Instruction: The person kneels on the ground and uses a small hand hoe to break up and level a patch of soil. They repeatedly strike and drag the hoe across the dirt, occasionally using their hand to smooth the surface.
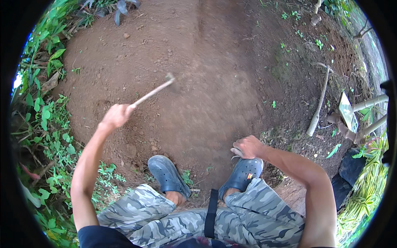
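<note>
My left hand (pixel 117 116) grips one end of a pale wooden stick (pixel 153 92). The stick slants up and to the right over bare brown soil (pixel 201 111), and its far end is a short, blurred crook. Just above the toe of the right dark clog (pixel 245 172), my right hand (pixel 249 147) is bent with its fingers curled downward. Something pale and greyish shows at those fingertips; whether it is a held object or a soiled finger is unclear. The left clog (pixel 167 173) rests on the soil between the two hands.
Green leafy plants (pixel 46 124) border the soil on the left. To the right lie a hooked branch (pixel 319 105), a phone (pixel 348 112) leaning by cut branches (pixel 370 102), and dark stones (pixel 352 166). Variegated leaves (pixel 363 198) grow at lower right. A black strap (pixel 211 214) hangs between my legs.
</note>
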A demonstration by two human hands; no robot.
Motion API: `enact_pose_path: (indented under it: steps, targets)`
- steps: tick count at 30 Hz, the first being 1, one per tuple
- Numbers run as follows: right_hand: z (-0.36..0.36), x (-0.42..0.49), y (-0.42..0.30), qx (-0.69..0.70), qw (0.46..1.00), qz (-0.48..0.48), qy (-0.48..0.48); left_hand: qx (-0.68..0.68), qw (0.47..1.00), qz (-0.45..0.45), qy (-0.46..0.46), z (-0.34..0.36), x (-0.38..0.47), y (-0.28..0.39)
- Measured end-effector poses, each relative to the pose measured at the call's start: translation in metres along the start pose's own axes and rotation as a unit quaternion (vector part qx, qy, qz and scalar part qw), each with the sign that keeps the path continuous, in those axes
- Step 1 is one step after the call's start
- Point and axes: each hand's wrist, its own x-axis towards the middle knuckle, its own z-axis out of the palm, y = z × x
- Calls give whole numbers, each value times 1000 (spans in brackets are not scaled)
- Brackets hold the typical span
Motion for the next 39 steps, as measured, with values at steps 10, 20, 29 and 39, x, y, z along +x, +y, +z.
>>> enact_pose_path:
  steps: [10, 20, 29, 39]
  targets:
    - [-10, 8, -18, 61, 998, 29, 3, 25, 998, 4, 49, -53, -96, -28]
    - [-37, 44, -55, 551, 787, 177, 216, -439, 895, 68, 41, 96, -17, 258]
    - [-68, 8, -10, 582, 702, 297, 282, -469, 827, 250, 182, 160, -38, 373]
    - [-165, 36, 29, 668, 639, 284, 254, -366, 885, 78, 276, 97, 60, 318]
